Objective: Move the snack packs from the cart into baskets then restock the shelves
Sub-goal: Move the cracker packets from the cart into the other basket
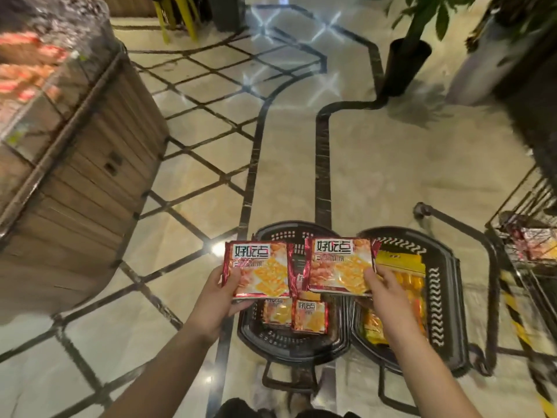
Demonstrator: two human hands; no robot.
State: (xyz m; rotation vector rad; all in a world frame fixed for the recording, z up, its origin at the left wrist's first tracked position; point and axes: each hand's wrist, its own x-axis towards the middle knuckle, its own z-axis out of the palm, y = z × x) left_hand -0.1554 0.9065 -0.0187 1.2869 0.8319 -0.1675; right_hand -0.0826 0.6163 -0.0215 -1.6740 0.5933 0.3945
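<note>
Head view: my left hand (223,292) grips the left pack (257,268), a red snack pack, at its lower left corner, with my thumb lying across the front. My right hand (382,285) grips the right pack (340,265), the same red kind, at its lower right corner, with my fingers curled onto its face. Both packs face up towards me, side by side and almost touching, the right one a little higher.

I hold them above two black baskets that stand on the floor (196,164), pressed against each other. The left basket (271,345) sits under both packs. Two more red packs (309,316) lie flat in it, next to each other, and part of another shows in the gap between the ones I hold. The right basket (437,300) holds yellow packs (404,263), partly covered by my right wrist.

The wire cart (542,203) stands at the far right edge, just beside the right basket, with a blurred red pack, the cart pack (539,242), still inside.

On the left is a wooden counter (90,176) with blurred orange goods on top. A potted plant (404,64) stands ahead on the right, well apart from the baskets.
</note>
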